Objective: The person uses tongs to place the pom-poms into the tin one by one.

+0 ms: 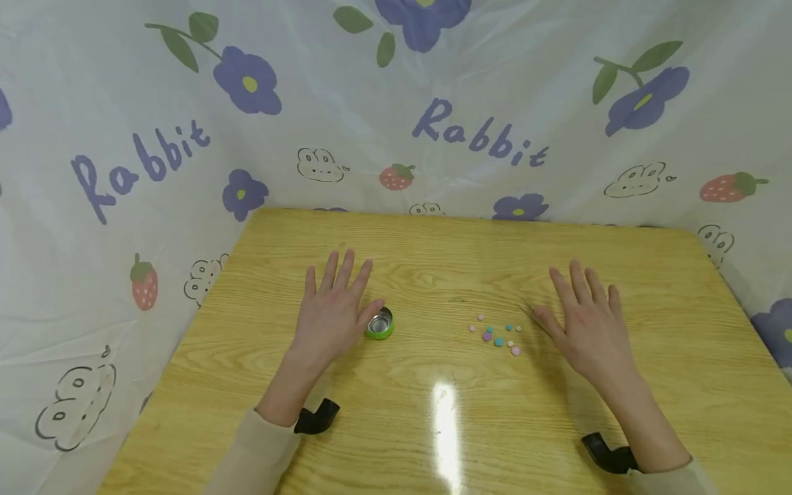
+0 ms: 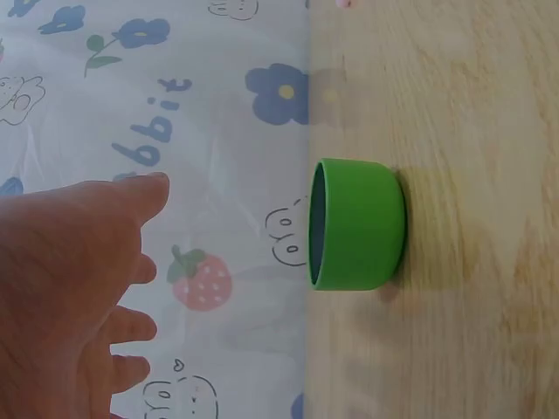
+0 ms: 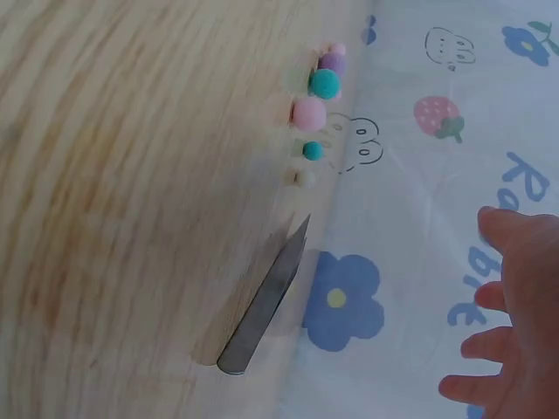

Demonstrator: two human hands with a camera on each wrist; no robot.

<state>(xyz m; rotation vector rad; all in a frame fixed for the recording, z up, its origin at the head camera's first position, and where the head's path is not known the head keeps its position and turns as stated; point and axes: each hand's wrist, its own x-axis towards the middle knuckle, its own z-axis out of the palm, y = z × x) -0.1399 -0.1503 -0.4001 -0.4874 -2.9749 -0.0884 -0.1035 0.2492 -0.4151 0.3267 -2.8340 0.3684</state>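
Fingers spread, my left hand (image 1: 331,313) hovers palm down over the table, its thumb overlapping the rim of a small green cup (image 1: 380,324) in the head view. The left wrist view shows that cup (image 2: 358,225) upright on the wood, apart from the hand (image 2: 70,279). My right hand (image 1: 594,330) is likewise spread, above a pair of metal tweezers (image 3: 266,297) lying on the table. Only the tips of the tweezers (image 1: 533,316) show past the thumb in the head view. Left of them lie several small pink, purple, teal and cream beads (image 1: 498,342).
The wooden table (image 1: 383,426) ends at the back against a white curtain (image 1: 346,103) printed with flowers, strawberries and "Rabbit". Black wrist mounts (image 1: 318,417) sit under both forearms. A bright light reflection lies on the table's front middle.
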